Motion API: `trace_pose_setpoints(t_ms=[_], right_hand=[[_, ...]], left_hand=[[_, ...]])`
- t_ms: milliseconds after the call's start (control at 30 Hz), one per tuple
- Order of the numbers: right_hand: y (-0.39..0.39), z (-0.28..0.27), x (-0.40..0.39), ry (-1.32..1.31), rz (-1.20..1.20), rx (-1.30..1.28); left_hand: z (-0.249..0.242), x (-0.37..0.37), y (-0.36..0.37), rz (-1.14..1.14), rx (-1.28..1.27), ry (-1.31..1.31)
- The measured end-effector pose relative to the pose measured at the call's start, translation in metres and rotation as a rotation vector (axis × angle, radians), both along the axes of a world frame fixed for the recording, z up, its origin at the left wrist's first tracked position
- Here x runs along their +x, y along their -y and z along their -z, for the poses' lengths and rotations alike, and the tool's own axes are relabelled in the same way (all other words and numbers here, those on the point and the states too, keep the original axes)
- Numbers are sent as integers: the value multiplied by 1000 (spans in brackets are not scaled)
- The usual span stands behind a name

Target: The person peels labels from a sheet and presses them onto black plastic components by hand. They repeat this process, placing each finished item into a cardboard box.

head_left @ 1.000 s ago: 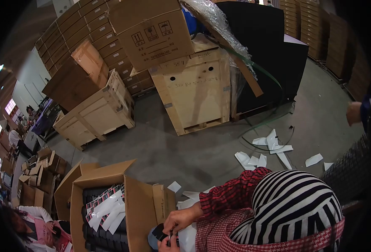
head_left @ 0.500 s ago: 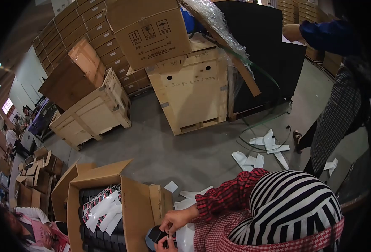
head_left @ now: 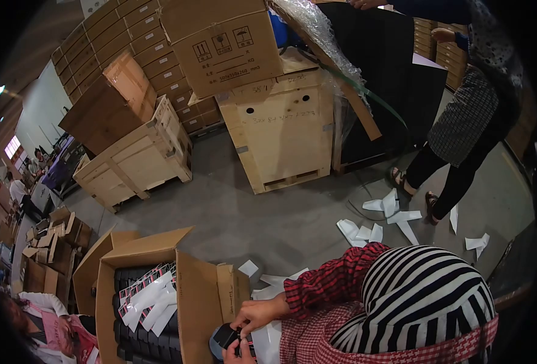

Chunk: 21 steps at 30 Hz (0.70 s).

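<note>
My right hand (head_left: 259, 314), its forearm in a red-and-black plaid sleeve, reaches in from the right with fingers pinched. Facing it at the bottom edge, my left hand (head_left: 239, 352) is partly cut off by the frame. Between them the fingertips hold a small black piece with a rounded grey-blue end (head_left: 215, 344). Its exact kind does not show. Just left of my hands stands an open cardboard box (head_left: 198, 303), packed with rows of black pieces (head_left: 150, 343). White strips and printed label sheets (head_left: 153, 303) lie on top of those.
Wooden crates (head_left: 289, 142) (head_left: 132, 158) stand ahead, one bearing a large carton (head_left: 223, 51). White scraps (head_left: 377, 212) and a green strap lie on the floor. A person (head_left: 462, 133) stands at the right; another in a pink apron (head_left: 56, 333) is at lower left.
The person at the right has shifted, and both of their feet now show. My hands stay in nearly the same place at the black piece, with small finger movements. The view tilts slightly.
</note>
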State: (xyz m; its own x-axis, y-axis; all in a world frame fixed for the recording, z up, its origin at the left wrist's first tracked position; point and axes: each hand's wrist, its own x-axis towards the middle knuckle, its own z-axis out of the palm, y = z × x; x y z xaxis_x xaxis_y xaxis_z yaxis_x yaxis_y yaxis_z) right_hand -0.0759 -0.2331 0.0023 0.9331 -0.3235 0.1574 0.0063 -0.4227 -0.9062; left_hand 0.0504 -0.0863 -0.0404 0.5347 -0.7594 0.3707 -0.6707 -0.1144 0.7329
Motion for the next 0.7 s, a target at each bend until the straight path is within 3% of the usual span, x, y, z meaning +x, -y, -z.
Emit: trace_pose_setpoints(t_ms=[67,133,267,533,700], right_hand=[[-2,-4,-1,5,15,11],[-3,-3,-1,227,2,-21],[-1,7,2,178,-61,-51],[-8,10,-5,381,40,-348],[-14,9,-20,420,46,-370]], left_hand=[[1,-1,0,-7,2,-1],[2,-2,0,-14,3,-2],[5,-3,0,-26,5,-1],[9,-6,4,-40,5,11],[9,-8,6,-51,6,17]])
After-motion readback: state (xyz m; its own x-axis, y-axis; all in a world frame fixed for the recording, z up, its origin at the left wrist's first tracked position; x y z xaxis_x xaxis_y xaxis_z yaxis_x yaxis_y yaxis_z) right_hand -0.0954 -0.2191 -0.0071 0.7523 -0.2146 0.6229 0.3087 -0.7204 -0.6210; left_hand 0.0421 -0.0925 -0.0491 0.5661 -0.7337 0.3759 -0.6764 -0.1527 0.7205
